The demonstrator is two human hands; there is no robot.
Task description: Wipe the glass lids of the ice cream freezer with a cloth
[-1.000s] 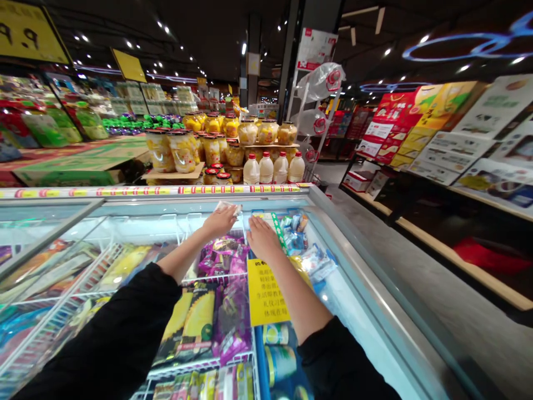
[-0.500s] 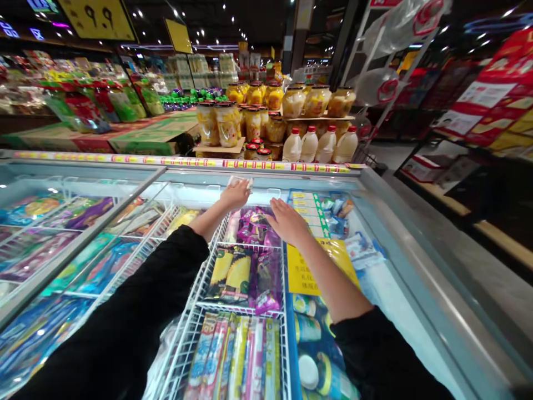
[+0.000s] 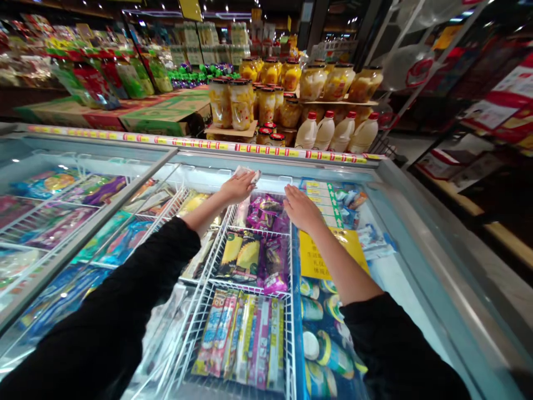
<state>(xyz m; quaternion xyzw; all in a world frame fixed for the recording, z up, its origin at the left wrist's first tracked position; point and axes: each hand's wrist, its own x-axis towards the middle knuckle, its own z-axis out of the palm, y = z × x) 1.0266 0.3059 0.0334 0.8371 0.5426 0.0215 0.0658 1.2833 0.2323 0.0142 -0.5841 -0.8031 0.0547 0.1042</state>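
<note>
My left hand (image 3: 238, 188) is over the far part of a chest freezer, palm down. Under its fingers is a small white tissue-like piece (image 3: 252, 174), partly hidden; its exact kind cannot be made out. My right hand (image 3: 301, 208) lies flat with fingers stretched, holding nothing, beside a printed price sheet (image 3: 320, 195). Between the hands, lower down, purple ice cream packets (image 3: 266, 211) sit in a white wire basket (image 3: 208, 294). Nearer are yellow-and-black durian-picture packs (image 3: 241, 255) and a row of long, thin wrapped ice pops (image 3: 245, 333).
A metal divider (image 3: 125, 205) crosses the freezer at left. A yellow notice (image 3: 314, 253) lies below my right hand. Beyond the price strip (image 3: 208, 145) stand fruit jars (image 3: 241, 105) and red-capped jugs (image 3: 325, 132). The freezer's right rim (image 3: 441, 266) runs along an aisle.
The view has tipped down and turned slightly left, so the freezer sits higher and farther right. My left hand has shifted slightly nearer and left over the freezer; my right hand stays nearly in place.
</note>
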